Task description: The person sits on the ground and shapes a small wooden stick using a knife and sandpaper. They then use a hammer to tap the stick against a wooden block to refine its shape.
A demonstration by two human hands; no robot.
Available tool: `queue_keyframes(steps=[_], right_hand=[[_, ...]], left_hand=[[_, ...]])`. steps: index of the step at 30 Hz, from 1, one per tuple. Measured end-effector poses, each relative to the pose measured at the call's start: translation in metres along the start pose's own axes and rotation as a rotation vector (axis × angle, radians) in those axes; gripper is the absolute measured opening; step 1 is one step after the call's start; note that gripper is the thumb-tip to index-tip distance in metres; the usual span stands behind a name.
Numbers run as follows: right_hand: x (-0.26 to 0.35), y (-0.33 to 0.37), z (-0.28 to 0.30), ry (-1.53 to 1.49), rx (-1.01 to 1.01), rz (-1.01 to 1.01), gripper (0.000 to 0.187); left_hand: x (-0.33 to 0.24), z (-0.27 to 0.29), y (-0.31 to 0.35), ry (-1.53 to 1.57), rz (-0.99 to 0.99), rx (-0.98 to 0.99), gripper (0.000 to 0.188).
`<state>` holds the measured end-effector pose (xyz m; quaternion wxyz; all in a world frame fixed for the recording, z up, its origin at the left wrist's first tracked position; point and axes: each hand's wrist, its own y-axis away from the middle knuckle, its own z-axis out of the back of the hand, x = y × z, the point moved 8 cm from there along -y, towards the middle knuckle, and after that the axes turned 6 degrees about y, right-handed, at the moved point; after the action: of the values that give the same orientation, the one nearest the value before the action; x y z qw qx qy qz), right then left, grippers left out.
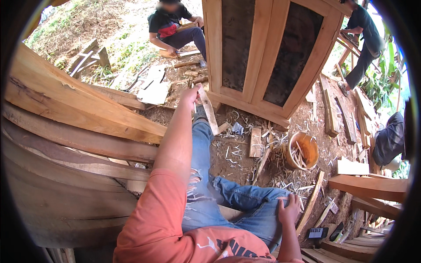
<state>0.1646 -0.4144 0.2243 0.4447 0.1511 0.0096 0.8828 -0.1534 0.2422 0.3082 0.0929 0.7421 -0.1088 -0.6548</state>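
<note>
L hand (189, 96) grips the upper end of a thin wood strip (208, 110) (L arm (174, 136) stretched well fwd); R hand (289, 210) rests on the R knee (266, 207). Orange-yellow bucket (311, 147) w/ wood scraps (300, 153) stands nr a panelled wood unit (258, 48); another person (180, 30) sits top L.

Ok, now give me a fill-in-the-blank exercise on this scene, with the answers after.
1. The thin strip held in the left hand is made of ____.
2. The jeans under the right hand are coloured ____.
3. The wooden frame beyond the bucket shows ____ dark panels.

Missing words: wood; blue; two.
</note>
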Motion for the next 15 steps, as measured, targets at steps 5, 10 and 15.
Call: queue_keyframes(steps=[5,10,15], right_hand=[[0.0007,-0.0007,0.0005,-0.008,0.01,0.004,0.066],[0.0012,-0.0014,0.0014,-0.021,0.001,0.005,0.065],[0.0064,-0.0019,0.0023,-0.021,-0.003,0.013,0.065]], left_hand=[[0.0057,-0.001,0.003,-0.034,0.05,-0.015,0.031],[0.0063,-0.0028,0.0074,-0.017,0.079,-0.004,0.031],[0.0048,0.0047,0.0022,-0.026,0.083,-0.024,0.03]])
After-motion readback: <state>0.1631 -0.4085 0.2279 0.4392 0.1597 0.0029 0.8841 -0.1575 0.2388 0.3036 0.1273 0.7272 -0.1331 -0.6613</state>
